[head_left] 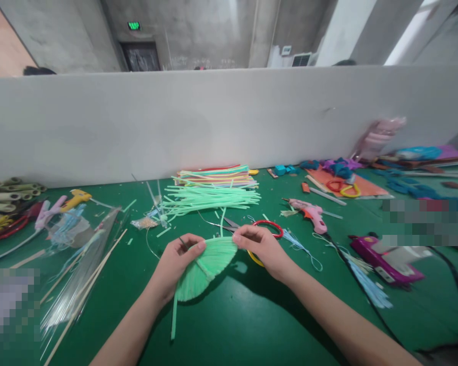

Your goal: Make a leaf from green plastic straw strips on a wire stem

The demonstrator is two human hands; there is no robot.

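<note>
In the centre, the left hand and right hand pinched a mint-green fan-shaped pipe-cleaner piece; the upper-left lit sign was illegibly small.

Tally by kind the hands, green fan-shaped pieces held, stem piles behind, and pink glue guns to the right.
Hands: 2 (left hand, right hand)
Green fan-shaped piece: 1
Stem piles: 2 (mint pile, multicoloured pile)
Pink glue gun: 1
Total: 6
</note>
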